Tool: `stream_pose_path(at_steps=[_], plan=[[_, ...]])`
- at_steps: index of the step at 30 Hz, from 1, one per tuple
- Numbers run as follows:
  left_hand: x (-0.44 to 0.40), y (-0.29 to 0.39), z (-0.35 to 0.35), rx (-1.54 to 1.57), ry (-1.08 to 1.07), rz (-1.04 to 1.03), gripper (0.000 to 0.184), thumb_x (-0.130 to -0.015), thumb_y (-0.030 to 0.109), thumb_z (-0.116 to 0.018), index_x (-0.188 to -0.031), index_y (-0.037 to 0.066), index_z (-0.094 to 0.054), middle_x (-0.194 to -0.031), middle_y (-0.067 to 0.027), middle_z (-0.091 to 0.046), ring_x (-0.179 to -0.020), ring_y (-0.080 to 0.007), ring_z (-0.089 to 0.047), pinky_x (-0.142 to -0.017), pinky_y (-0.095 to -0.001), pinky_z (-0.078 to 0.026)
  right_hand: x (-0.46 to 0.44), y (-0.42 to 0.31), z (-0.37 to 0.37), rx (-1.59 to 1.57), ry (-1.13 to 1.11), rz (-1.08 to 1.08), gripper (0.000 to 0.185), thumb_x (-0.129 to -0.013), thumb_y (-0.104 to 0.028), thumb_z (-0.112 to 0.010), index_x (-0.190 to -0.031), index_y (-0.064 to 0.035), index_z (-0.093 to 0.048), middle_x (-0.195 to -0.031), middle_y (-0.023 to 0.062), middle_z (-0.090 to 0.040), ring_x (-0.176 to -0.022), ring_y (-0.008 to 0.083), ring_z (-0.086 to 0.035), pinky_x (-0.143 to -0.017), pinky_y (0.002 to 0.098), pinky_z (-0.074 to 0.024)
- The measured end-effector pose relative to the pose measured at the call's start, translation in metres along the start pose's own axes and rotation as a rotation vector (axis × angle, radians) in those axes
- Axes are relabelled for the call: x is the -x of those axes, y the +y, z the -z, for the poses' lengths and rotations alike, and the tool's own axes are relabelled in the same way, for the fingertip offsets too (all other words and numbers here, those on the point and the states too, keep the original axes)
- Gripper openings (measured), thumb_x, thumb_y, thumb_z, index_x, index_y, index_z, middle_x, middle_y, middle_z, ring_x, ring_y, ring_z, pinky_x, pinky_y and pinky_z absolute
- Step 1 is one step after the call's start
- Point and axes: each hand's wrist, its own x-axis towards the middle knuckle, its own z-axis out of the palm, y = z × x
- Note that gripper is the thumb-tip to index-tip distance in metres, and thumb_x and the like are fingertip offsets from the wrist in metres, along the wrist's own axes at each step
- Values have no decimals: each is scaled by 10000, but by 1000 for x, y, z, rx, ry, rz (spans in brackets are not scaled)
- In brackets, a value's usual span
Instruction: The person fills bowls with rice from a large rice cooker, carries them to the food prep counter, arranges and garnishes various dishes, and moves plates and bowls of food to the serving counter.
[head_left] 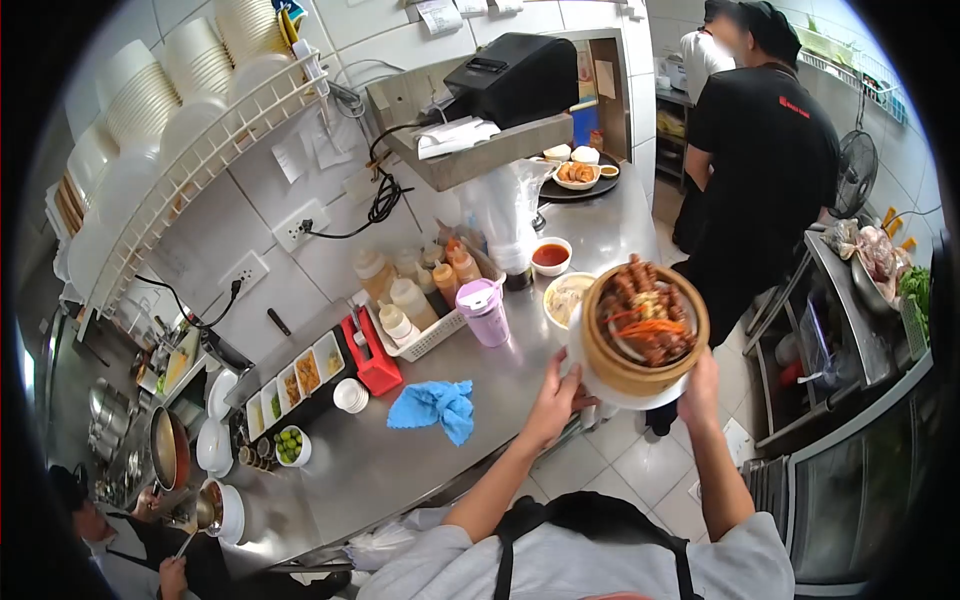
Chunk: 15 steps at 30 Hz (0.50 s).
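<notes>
Both my hands hold a white plate (640,398) in front of me, at the right of the steel counter. A round bamboo steamer (690,345) stands on it, filled with brown braised pieces that look like chicken feet (655,290), topped with orange shreds. My left hand (558,398) grips the plate's left edge, with the thumb at the rim. On the right edge is my right hand (700,385), its fingers partly hidden under the plate. Close to the steamer, on the counter, are a bowl of pale food (566,298) and a bowl of red sauce (551,257).
A blue cloth (432,408), purple cup (483,312), red holder (370,355) and sauce-bottle basket (430,335) sit on the counter (350,470). A dark tray (590,188) with food stands farther back. One person (765,150) in black stands ahead; another works at lower left.
</notes>
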Motion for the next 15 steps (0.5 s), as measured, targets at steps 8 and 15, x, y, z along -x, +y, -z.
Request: stream_pose_path(at_steps=[8,15], plan=[[-22,27,24,-267,-202,-148,465,-943,334,-348,-1314,72,-249,-1197,-196,-501,-1097,-253,-507,-860,-351,-445,-129,-14,62,-2,79,121,334,-940,-210,-321,-1162,-4,-462,-1090,74,-546,-991,140,-528,-865,285,-408],[-5,34,111,-295,395,-324,406,-933,304,-391,-1249,51,-356,-1121,-184,-555,-1022,-238,-553,-807,-334,-469,-224,37,73,-105,101,134,382,-952,-270,-323,-1221,-15,-416,-1152,75,-516,-1048,162,-509,-896,306,-397]])
